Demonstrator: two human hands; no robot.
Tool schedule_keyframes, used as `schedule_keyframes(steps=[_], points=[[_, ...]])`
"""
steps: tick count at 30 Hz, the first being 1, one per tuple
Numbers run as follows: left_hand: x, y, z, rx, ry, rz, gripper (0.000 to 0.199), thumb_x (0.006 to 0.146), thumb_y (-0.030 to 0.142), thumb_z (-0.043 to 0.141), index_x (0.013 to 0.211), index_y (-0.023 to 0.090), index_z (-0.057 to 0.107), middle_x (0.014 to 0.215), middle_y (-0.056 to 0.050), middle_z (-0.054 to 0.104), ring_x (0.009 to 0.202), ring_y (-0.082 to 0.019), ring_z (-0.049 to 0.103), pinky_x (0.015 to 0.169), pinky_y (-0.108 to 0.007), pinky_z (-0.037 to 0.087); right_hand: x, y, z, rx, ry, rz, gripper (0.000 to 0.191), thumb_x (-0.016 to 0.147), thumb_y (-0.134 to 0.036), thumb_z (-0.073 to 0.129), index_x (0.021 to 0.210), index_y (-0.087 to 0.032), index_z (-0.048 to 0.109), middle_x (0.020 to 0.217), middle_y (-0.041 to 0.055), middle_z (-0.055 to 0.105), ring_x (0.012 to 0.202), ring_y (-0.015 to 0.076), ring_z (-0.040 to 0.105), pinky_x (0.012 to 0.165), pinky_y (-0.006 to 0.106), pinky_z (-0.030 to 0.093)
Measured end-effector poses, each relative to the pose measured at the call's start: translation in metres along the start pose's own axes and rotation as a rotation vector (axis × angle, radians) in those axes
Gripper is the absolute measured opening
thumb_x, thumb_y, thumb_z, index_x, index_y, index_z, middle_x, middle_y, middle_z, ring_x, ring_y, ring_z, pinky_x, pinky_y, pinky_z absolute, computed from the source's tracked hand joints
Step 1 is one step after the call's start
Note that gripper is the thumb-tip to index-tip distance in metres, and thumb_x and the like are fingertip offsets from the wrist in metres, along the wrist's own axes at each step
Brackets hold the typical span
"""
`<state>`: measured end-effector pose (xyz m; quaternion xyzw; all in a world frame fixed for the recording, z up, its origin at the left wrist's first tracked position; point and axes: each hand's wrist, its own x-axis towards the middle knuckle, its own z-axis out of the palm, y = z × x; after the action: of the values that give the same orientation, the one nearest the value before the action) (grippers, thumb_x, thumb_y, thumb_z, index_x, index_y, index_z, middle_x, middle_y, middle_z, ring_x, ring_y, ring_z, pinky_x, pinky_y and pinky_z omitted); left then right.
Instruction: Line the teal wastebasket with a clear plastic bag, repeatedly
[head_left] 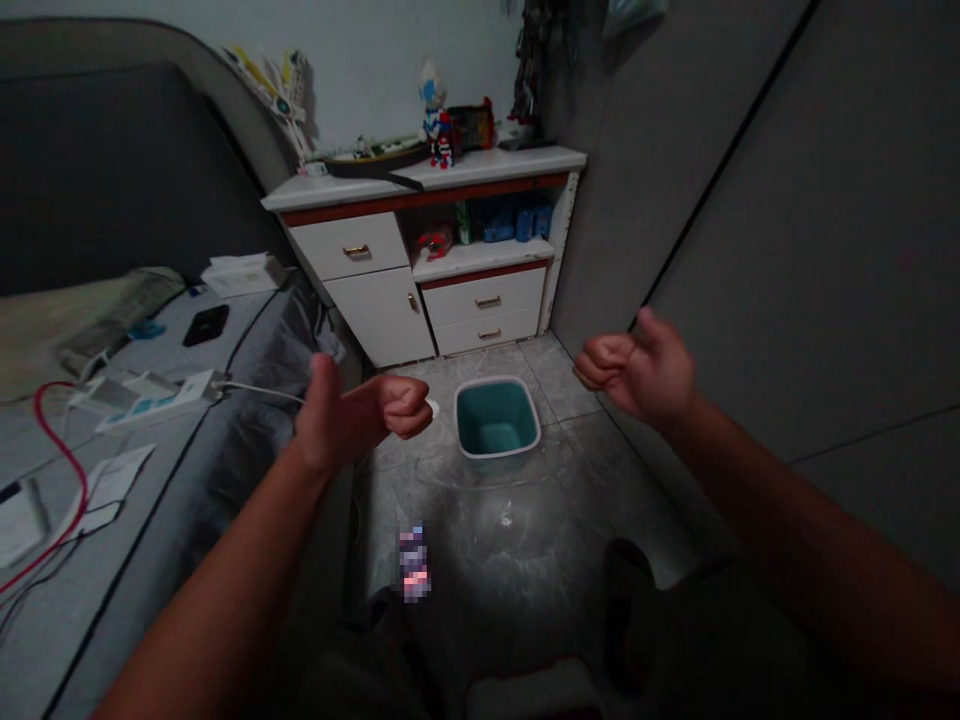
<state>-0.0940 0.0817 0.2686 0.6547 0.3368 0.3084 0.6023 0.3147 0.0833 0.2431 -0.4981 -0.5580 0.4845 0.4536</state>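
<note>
My left hand [360, 410] is raised over the floor beside the bed, its fingers curled into a fist with the thumb up. Opposite it, my right hand [641, 368] makes the same shape in front of the grey panel at the right. No object shows in either fist. Between and below the hands, a teal bin with a pale rim [498, 383] stands upright on the tiles; its visible inside looks bare. Neither hand touches it. Part of a small white round thing [433, 409] shows just past my left knuckles.
A white cabinet [379, 320] with figures on top stands against the far wall. On the bed at left lie a power strip [161, 400], a black phone [206, 325], a tissue box [244, 275] and cables. A pixelated patch [414, 565] covers something on the floor.
</note>
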Motion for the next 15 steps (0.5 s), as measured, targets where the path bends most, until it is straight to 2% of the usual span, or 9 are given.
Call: schedule_keyframes(steps=[2, 4, 6, 8, 10, 12, 15], points=[[0.004, 0.028, -0.005, -0.009, 0.051, 0.023, 0.09, 0.068, 0.11, 0.01, 0.065, 0.027, 0.043, 0.054, -0.003, 0.038, 0.053, -0.022, 0.046, 0.051, -0.039, 0.044, 0.02, -0.02, -0.004, -0.077, 0.093, -0.065, 0.079, 0.096, -0.085, -0.005, 0.069, -0.025, 0.038, 0.058, 0.0009, 0.028, 0.053, 0.0157, 0.038, 0.05, 0.027, 0.034], [0.033, 0.031, -0.01, -0.024, 0.117, 0.016, 0.089, 0.071, 0.108, 0.008, 0.066, 0.027, 0.043, 0.053, -0.002, 0.037, 0.051, -0.021, 0.046, 0.048, -0.036, 0.041, 0.053, -0.02, -0.001, -0.116, 0.091, -0.082, 0.083, 0.094, -0.089, -0.005, 0.07, -0.025, 0.042, 0.057, 0.0004, 0.028, 0.052, 0.0145, 0.037, 0.05, 0.026, 0.032], [0.079, 0.013, -0.013, -0.042, 0.13, -0.047, 0.087, 0.069, 0.11, 0.012, 0.064, 0.027, 0.037, 0.05, 0.001, 0.03, 0.045, -0.017, 0.038, 0.043, -0.032, 0.033, 0.09, -0.004, 0.008, -0.134, 0.026, -0.021, 0.084, 0.089, -0.095, -0.002, 0.068, -0.025, 0.04, 0.053, -0.0023, 0.025, 0.047, 0.0124, 0.027, 0.046, 0.024, 0.026], [0.122, -0.014, -0.015, -0.041, 0.125, -0.158, 0.085, 0.066, 0.111, 0.017, 0.062, 0.028, 0.031, 0.049, 0.004, 0.023, 0.041, -0.013, 0.027, 0.04, -0.029, 0.024, 0.119, 0.02, 0.019, -0.163, -0.016, 0.105, 0.083, 0.083, -0.099, -0.004, 0.066, -0.027, 0.034, 0.05, -0.0053, 0.018, 0.044, 0.0113, 0.017, 0.042, 0.024, 0.018], [0.148, -0.038, -0.016, -0.043, 0.106, -0.234, 0.085, 0.065, 0.112, 0.013, 0.061, 0.028, 0.027, 0.05, 0.005, 0.02, 0.041, -0.011, 0.019, 0.04, -0.027, 0.018, 0.135, 0.041, 0.027, -0.166, -0.029, 0.183, 0.082, 0.081, -0.099, -0.009, 0.066, -0.028, 0.029, 0.048, -0.0066, 0.015, 0.043, 0.0111, 0.011, 0.04, 0.025, 0.013], [0.156, -0.048, -0.016, -0.06, 0.098, -0.24, 0.085, 0.065, 0.111, 0.009, 0.061, 0.028, 0.026, 0.051, 0.006, 0.018, 0.041, -0.01, 0.017, 0.04, -0.027, 0.017, 0.139, 0.05, 0.028, -0.143, -0.037, 0.199, 0.082, 0.079, -0.099, -0.011, 0.066, -0.028, 0.027, 0.048, -0.0069, 0.015, 0.043, 0.011, 0.009, 0.04, 0.026, 0.011], [0.148, -0.038, -0.016, -0.114, 0.135, -0.156, 0.085, 0.068, 0.11, 0.013, 0.062, 0.027, 0.029, 0.05, 0.006, 0.019, 0.041, -0.01, 0.021, 0.04, -0.026, 0.02, 0.135, 0.043, 0.022, -0.137, -0.045, 0.165, 0.082, 0.081, -0.1, -0.007, 0.065, -0.028, 0.028, 0.049, -0.0071, 0.015, 0.044, 0.0112, 0.01, 0.041, 0.026, 0.013]])
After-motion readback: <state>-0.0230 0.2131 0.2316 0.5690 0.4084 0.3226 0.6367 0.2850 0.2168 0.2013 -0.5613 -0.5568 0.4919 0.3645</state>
